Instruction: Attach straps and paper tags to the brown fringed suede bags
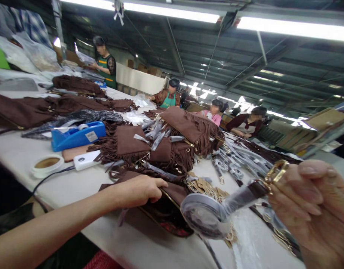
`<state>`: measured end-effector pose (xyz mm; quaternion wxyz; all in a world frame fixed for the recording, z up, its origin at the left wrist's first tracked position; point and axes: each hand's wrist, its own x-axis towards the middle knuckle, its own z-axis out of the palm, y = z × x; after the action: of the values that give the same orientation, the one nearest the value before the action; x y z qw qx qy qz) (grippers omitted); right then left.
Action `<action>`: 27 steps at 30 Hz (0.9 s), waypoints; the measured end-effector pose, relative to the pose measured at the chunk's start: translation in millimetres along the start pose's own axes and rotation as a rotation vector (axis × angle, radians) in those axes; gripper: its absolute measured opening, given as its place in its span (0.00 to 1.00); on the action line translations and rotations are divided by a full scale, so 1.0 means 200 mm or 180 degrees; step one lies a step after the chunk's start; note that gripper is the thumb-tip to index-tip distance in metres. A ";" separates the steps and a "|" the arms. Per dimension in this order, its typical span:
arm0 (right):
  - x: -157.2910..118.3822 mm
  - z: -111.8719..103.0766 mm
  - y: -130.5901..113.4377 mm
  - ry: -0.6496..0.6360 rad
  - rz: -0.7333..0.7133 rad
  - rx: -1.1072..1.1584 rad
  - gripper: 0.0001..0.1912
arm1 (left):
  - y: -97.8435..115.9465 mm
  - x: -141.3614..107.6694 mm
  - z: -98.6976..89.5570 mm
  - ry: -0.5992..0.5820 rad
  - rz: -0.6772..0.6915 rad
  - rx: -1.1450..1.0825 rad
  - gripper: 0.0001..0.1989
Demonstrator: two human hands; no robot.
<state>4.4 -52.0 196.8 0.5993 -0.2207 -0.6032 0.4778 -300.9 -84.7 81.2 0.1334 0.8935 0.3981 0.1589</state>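
Note:
My left hand (142, 190) is closed on the zipped rim of a brown bag (176, 190), its fingers bent over the edge. The bag's mouth gapes, and a dark lining with some red shows inside. In front of it, raised near the camera, is a coiled bag strap (204, 215) in clear plastic wrap. My right hand (315, 201) pinches this strap by its gold clasp (277, 172), and the coil hangs to the left beside the bag's opening. Behind my left hand lies a heap of brown fringed bags (186, 130).
A blue tape dispenser (79, 135), a tape roll (48, 165) and a white corded device (87, 160) sit left on the white table (9, 149). Paper tags (207, 186) and several wrapped straps (230, 162) lie right of the heap. Several people work beyond.

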 end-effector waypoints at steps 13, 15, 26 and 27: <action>-0.03 0.00 -0.01 -0.0326 0.0062 0.0046 0.07 | 0.03 -0.07 0.27 -0.0266 -0.0500 0.0855 0.40; -0.04 0.03 0.00 -0.0286 0.0070 0.0070 0.07 | 0.04 -0.07 0.27 -0.0199 -0.0359 0.1013 0.33; -0.08 0.30 0.29 -0.1234 0.0249 0.0216 0.11 | -0.08 0.06 0.14 0.0454 -0.0049 -0.0336 0.19; -0.08 0.31 0.32 -0.1303 0.0180 0.0056 0.12 | -0.08 0.06 0.12 0.0544 0.0038 -0.0456 0.19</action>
<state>-70.6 -56.1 146.8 0.4524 -0.1305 -0.7018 0.5346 -293.9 -67.2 55.1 0.1615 0.8673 0.3903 0.2634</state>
